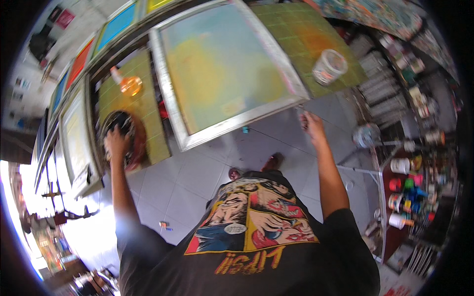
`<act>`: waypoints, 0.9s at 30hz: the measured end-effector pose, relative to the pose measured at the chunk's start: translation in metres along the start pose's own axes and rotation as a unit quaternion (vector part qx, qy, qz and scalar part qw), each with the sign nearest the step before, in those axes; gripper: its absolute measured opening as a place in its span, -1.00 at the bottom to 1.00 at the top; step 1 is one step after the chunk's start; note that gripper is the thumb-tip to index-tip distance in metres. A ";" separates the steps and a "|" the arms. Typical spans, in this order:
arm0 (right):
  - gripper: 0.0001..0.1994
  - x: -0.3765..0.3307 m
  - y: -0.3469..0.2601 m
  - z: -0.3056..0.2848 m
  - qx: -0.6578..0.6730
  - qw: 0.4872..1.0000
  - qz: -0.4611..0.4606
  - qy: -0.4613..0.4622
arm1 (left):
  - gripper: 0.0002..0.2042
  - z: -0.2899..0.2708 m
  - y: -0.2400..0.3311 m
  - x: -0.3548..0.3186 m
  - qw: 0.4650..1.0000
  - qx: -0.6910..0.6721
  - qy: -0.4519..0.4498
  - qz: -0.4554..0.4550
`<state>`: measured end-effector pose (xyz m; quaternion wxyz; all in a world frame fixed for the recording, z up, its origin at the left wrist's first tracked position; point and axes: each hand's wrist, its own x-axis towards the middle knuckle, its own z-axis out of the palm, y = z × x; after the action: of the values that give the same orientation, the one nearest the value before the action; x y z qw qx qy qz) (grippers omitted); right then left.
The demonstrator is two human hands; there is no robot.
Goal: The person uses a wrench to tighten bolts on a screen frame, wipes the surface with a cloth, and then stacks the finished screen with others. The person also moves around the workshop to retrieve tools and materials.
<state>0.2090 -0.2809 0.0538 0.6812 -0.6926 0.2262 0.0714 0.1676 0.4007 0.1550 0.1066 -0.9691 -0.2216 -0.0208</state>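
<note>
My left hand reaches over a dark, round tub with a reddish-brown side, at the near end of a green, paint-stained board. Its fingers are bent over the black inside, and what they grip there is blurred. Just beyond stands a clear bottle of orange liquid. My right hand is closed near the near right corner of a silver-framed printing screen, with something thin and small at the fingertips. The screen's mesh is stained yellow and pale blue.
A clear plastic cup stands on the green board right of the screen. More coloured screens, one blue and one red, line the left. At right, a rack holds several paint pots. A small object lies on the tiled floor.
</note>
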 end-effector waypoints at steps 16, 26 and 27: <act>-0.73 0.004 0.000 -0.010 0.114 0.989 0.029 -0.087 | -0.39 -0.082 0.320 -0.078 0.854 -0.398 0.185 0.279; -0.75 0.005 -0.002 -0.017 0.135 0.981 0.039 -0.132 | -0.48 -0.095 0.534 -0.136 0.807 -0.301 0.039 0.506; -0.75 0.005 -0.002 -0.018 0.139 0.981 0.038 -0.131 | -0.49 -0.093 0.537 -0.134 0.813 -0.296 0.023 0.502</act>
<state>0.2105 -0.2994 0.0550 0.7912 -0.5669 0.1685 0.1556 0.2805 -0.1483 0.1279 -0.1847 -0.9297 0.3146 -0.0516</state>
